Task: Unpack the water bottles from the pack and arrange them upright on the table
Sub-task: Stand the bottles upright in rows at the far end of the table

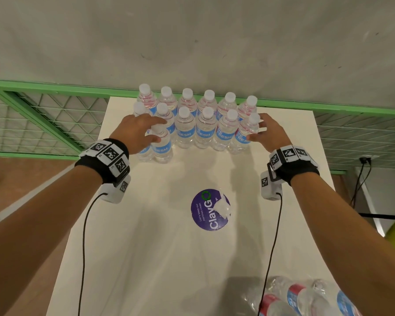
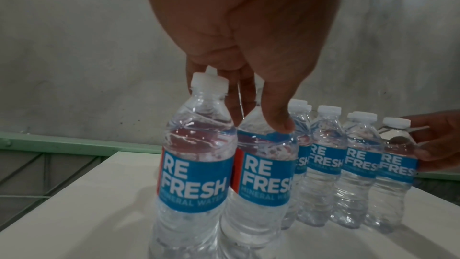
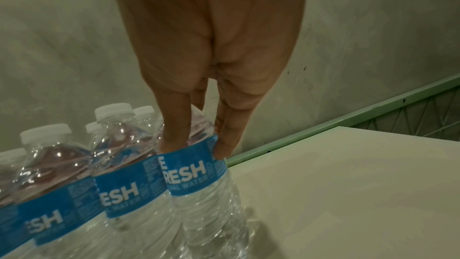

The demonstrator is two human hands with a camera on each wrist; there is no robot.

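Head view shows the white table (image 1: 146,247) filling the middle of the frame; upright water bottles (image 1: 205,131) stand in two rows at its upper edge; the opened pack (image 1: 306,297) with bottles lying in it sits at lower right; a round purple sticker (image 1: 203,215) lies at centre. Left hand (image 1: 137,131), upper left of centre, rests straight fingers (image 2: 278,123) on the row's left-end bottles; right hand (image 1: 269,131), fingers (image 3: 174,135) straight, touches the right-end bottle (image 1: 245,135) at its blue label (image 3: 196,172).
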